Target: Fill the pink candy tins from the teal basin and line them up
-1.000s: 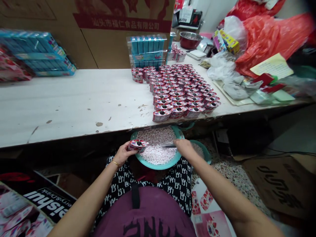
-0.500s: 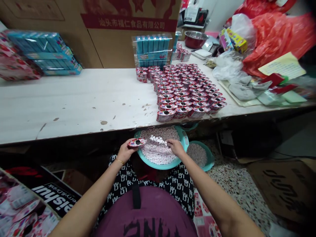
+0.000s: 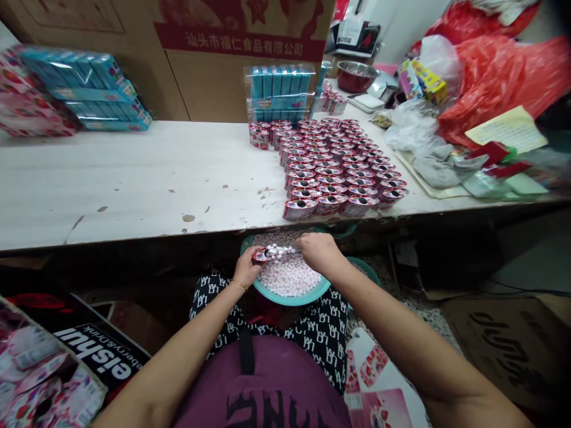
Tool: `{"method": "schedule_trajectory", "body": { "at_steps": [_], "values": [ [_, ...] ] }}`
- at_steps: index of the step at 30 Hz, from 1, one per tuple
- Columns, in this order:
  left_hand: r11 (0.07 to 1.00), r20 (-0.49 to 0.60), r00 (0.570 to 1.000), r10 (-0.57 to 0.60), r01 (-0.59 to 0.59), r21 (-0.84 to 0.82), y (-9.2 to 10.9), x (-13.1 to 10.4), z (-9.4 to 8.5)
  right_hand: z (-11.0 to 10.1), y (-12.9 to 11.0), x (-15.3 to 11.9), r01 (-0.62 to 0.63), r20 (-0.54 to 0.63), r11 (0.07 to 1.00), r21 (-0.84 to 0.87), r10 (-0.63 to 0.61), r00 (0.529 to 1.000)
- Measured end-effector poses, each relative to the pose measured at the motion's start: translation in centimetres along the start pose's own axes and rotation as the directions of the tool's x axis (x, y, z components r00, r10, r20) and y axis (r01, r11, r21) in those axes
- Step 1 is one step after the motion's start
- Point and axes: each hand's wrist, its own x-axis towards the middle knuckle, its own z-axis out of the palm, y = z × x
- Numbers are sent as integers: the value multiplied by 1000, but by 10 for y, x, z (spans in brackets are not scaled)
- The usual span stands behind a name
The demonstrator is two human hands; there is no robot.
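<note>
My left hand (image 3: 247, 267) is closed around a small oval red-and-white carton (image 3: 260, 255) with a hole in its top, tilted over the basin. My right hand (image 3: 320, 252) grips a spoon (image 3: 292, 250), most of it hidden by the fist and its load. White pellet-like candies (image 3: 279, 252) are heaped on the spoon, whose tip is right at the carton's opening. Below both hands, a turquoise basin (image 3: 292, 300) full of the same white candies rests between my knees.
Rows of similar oval cartons (image 3: 330, 172) stand on the white table (image 3: 134, 184). Behind them are a blue pack (image 3: 281, 89) and a large cardboard box (image 3: 205, 89). Red plastic bags (image 3: 504, 77) lie at right. A second basin (image 3: 366, 267) is partly hidden behind my right arm.
My right hand has lifted and turned over, bringing the loaded spoon left to the carton. My left hand has shifted right with the carton, now tilted towards the spoon.
</note>
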Motion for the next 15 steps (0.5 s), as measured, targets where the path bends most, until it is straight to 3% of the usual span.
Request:
{"method": "schedule_trajectory", "body": {
  "at_steps": [10,13,15],
  "values": [
    [999,-9,1000,5,-5,38,-1,3,6,-2,-4,-8,40,-15,998,-58,-41,999],
    [997,-7,999,-38,38,-63,-5,4,1,14,15,-21,-62,16,997,-56,63,998],
    [990,1,999,-54,54,-127,-7,4,-2,36,29,-26,-129,41,991,-29,130,991]
  ]
}}
